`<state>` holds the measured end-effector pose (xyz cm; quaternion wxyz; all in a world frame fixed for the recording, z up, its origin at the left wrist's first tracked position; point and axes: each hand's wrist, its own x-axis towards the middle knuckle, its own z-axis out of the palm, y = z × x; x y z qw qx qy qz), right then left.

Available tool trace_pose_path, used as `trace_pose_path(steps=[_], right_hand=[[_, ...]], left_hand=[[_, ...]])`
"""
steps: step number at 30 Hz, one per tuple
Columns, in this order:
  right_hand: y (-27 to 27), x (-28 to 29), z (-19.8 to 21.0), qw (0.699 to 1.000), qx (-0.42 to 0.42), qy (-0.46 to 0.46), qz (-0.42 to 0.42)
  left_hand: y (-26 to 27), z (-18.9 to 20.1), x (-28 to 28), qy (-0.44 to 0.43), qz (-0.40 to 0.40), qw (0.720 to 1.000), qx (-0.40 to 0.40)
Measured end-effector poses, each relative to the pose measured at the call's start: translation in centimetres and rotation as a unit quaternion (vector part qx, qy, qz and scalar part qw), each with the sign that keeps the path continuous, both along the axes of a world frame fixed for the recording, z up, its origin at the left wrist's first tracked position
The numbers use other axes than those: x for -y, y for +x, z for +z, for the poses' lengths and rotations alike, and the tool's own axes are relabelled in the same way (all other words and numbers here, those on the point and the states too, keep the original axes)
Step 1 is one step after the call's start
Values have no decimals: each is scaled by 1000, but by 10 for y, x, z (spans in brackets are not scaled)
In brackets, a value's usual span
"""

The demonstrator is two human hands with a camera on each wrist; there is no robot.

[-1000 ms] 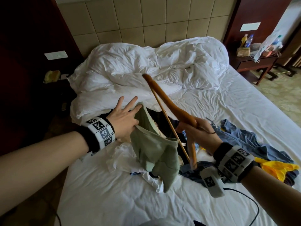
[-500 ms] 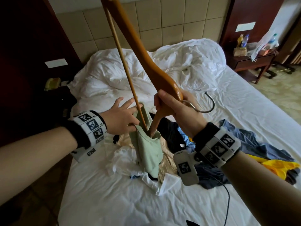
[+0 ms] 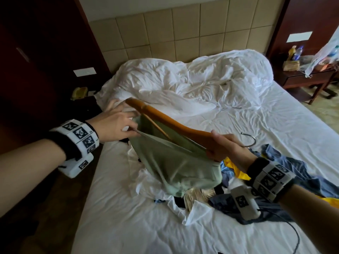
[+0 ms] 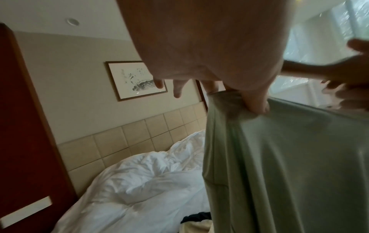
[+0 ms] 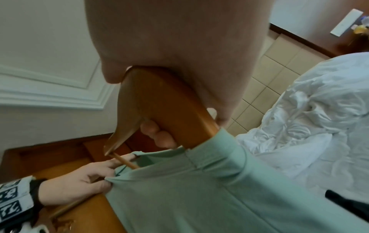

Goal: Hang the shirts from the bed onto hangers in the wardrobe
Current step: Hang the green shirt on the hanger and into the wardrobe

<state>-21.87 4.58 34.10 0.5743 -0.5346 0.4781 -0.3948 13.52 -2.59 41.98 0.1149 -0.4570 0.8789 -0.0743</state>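
We're looking at the pale green shirt [image 3: 176,162], held up above the bed [image 3: 128,217] with one wooden hanger [image 3: 165,120] partly inside its opening. One hanger arm sticks out past the shirt's edge toward the headboard [image 3: 165,37]; the other arm goes under the fabric by the right hand [image 3: 225,145]. That hand is wrapped round the hanger's middle, fingers curled under the wood, the metal hook [image 3: 249,142] poking out behind it. The left hand [image 3: 113,123] pinches the shirt's rim between thumb and a finger, the other fingers spread loose, pulling the opening wide. Below the shirt we see a heap of clothes [image 3: 275,180]: blue, yellow, black and cream pieces, too tangled to count. The rumpled white duvet [image 3: 192,85] fills the head of the bed; flat sheet lies open toward the near edge. One nightstand [image 3: 302,79] stands at far right.
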Motion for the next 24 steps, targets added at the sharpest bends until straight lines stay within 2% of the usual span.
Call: trace_pose_path(steps=[3, 5, 9, 13, 18, 24], right_hand=[[-4, 3, 2, 998, 0, 55, -39], [-5, 5, -2, 997, -25, 65, -44], [-6, 10, -4, 992, -113, 41, -45], [-9, 12, 7, 984, -170, 25, -40], [5, 23, 44, 984, -167, -19, -53], [8, 36, 83, 987, -149, -55, -26]], left_hand=[[14, -2, 4, 26, 58, 997, 43], [22, -1, 8, 38, 49, 997, 44], [8, 0, 6, 11, 8, 998, 56], [-23, 0, -4, -45, -92, 995, 22], [-64, -3, -11, -48, -99, 991, 82], [-66, 12, -6, -151, -191, 969, 36]])
